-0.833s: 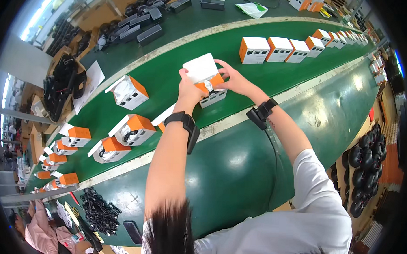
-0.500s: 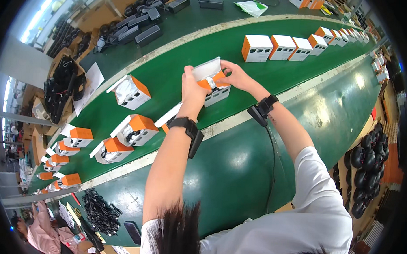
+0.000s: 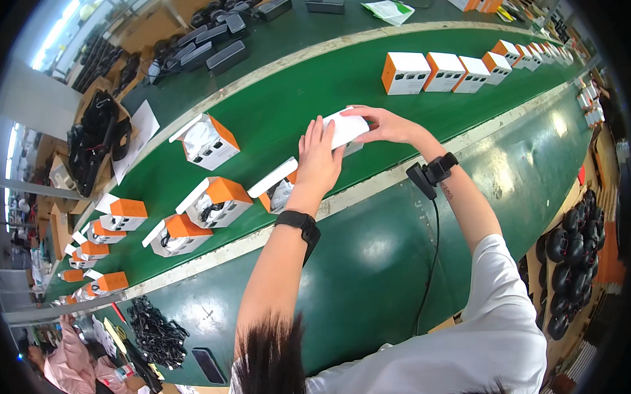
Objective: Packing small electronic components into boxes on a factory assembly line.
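Note:
A small white carton [image 3: 345,131] sits on the green conveyor belt between my two hands, its white lid folded down over the top. My left hand [image 3: 319,157] holds the carton's left side, fingers stretched along the lid's edge. At the far right corner, my right hand [image 3: 389,126] grips the lid with bent thumb and fingers. Below my left wrist stands an open carton [image 3: 281,193], its white flap raised and a wrapped item inside, partly hidden by my forearm. Left of it is another open orange-and-white carton [image 3: 226,196] with a black cable showing.
Closed cartons [image 3: 407,74] line the belt [image 3: 291,99] at the far right. More open cartons [image 3: 208,143] stand along its left side. On the near green table lie a heap of black cables [image 3: 156,330] and a phone [image 3: 208,365]. A person in pink [image 3: 73,362] is at lower left.
The carton's lid, upright before with orange inner flaps showing, is now folded down. Both my hands have shifted slightly right and nearer. The cartons on the belt have moved a little to the right.

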The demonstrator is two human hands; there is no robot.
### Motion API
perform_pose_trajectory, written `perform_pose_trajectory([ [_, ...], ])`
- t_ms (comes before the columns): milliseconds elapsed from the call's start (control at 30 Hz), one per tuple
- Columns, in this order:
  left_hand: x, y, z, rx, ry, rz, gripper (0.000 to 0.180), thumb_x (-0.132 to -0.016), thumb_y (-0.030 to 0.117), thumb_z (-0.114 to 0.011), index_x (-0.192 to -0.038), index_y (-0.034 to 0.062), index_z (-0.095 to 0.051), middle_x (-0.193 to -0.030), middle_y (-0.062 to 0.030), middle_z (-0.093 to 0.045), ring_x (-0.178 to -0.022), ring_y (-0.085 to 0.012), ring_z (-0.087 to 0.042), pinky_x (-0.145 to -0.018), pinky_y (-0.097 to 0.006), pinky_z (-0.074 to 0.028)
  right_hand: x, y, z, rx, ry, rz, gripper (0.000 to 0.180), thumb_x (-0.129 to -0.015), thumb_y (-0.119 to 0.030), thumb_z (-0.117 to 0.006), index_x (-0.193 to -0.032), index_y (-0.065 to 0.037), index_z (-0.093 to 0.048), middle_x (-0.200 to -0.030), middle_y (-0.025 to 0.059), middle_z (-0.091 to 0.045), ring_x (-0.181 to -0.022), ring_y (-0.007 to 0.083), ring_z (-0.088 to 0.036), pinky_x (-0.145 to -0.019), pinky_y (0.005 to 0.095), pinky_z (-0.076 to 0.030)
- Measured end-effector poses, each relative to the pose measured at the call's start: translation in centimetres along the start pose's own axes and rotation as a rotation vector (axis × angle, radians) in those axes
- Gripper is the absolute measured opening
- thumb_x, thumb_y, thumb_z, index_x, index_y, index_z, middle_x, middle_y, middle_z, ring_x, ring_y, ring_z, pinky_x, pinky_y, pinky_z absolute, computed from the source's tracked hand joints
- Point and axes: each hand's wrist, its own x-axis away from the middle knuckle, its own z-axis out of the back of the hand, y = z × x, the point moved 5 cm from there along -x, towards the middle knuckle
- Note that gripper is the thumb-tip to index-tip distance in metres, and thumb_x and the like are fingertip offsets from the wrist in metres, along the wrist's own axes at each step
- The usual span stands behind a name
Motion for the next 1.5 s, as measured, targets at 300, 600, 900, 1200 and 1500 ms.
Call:
perform_pose_trajectory([
  [300, -1.1, -1.2, 0.1, -0.098, 0.032, -0.139, 0.041, -0.086, 0.023, -0.063, -0.122, 0.0042, -0.055, -0.135, -0.0189, -0.044, -0.126, -0.0361, -0.039, -0.103, -0.045, -0.036, 1.7, 0.0, -0.6, 0.344, 0.252, 0.181, 0.032, -0.079, -0.012, -0.071, -0.111, -0.007, -0.066, -0.13, 0.018, -0.053, -0.119, 0.0275, -0.052, -0.095, 0.035, -0.043],
  [600, -1.7, -1.1, 0.3, -0.11, 0.02, -0.194, 0.035, -0.085, 0.026, -0.064, -0.115, 0.0086, -0.061, -0.128, -0.0156, -0.053, -0.121, -0.0319, -0.046, -0.096, -0.04, -0.044, 1.6, 0.6, 0.0, 0.371, 0.279, 0.246, 0.03, -0.082, -0.018, -0.07, -0.111, -0.011, -0.067, -0.123, 0.0194, -0.057, -0.109, 0.0268, -0.058, -0.09, 0.033, -0.046],
  [900, 0.8, 0.2, -0.9, -0.459, 0.037, -0.252, 0.048, -0.09, 0.03, -0.055, -0.132, 0.0094, -0.046, -0.142, -0.012, -0.039, -0.132, -0.0265, -0.034, -0.109, -0.047, -0.026, 2.8, 0.9, -1.4, 0.378, 0.362, 0.212, 0.03, -0.086, -0.018, -0.065, -0.115, -0.012, -0.065, -0.139, 0.0157, -0.045, -0.127, 0.0282, -0.046, -0.099, 0.0345, -0.04],
  [1200, 0.7, 1.1, -2.4, -0.672, -0.053, -0.244, 0.058, -0.09, 0.03, -0.053, -0.138, 0.0018, -0.036, -0.144, -0.0157, -0.033, -0.136, -0.0271, -0.03, -0.112, -0.045, -0.021, 3.7, -0.4, -1.9, 0.465, 0.335, 0.174, 0.033, -0.087, -0.017, -0.063, -0.119, -0.012, -0.062, -0.145, 0.013, -0.038, -0.13, 0.0288, -0.042, -0.103, 0.0349, -0.037],
  [1500, 1.6, 2.3, -1.3, -0.673, -0.023, -0.217, 0.06, -0.083, 0.022, -0.06, -0.132, -0.0045, -0.04, -0.142, -0.0211, -0.035, -0.134, -0.0313, -0.031, -0.112, -0.047, -0.02, 2.5, -0.3, -2.9, 0.513, 0.316, 0.201, 0.03, -0.081, -0.011, -0.068, -0.11, -0.011, -0.064, -0.146, 0.0103, -0.037, -0.127, 0.0298, -0.044, -0.101, 0.0379, -0.04],
])
